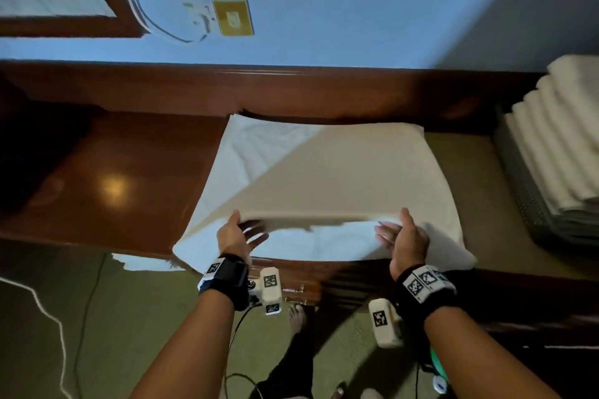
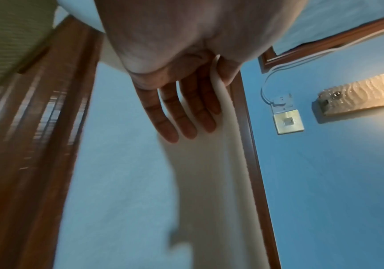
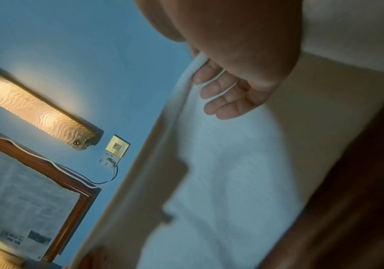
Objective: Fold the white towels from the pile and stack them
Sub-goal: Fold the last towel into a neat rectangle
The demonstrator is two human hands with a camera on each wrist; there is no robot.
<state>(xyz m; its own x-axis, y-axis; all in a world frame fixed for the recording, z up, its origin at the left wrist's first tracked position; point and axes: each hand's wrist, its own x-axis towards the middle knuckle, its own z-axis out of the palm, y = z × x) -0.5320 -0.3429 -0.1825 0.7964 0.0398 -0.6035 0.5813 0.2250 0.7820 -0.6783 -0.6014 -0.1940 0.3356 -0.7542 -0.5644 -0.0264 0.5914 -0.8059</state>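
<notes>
A white towel (image 1: pixel 340 178) lies spread on the wooden desk (image 1: pixel 123 178), its upper layer raised off the lower one along the near edge. My left hand (image 1: pixel 241 230) holds that raised edge toward its left end, thumb on top and fingers underneath. My right hand (image 1: pixel 400 233) holds the same edge further right in the same way. In the left wrist view the towel's edge (image 2: pixel 218 102) runs between thumb and fingers (image 2: pixel 186 116). The right wrist view shows loosely curled fingers (image 3: pixel 223 91) under the towel (image 3: pixel 232 172). A stack of folded white towels (image 1: pixel 564 146) stands at the right.
The folded stack sits on a grey basket (image 1: pixel 525 201) at the desk's right end. A raised wooden ledge and a blue wall with a socket (image 1: pixel 231 18) run behind the desk. Another white cloth (image 1: pixel 142 264) hangs below the front edge. Cables and my foot (image 1: pixel 296 317) are on the floor.
</notes>
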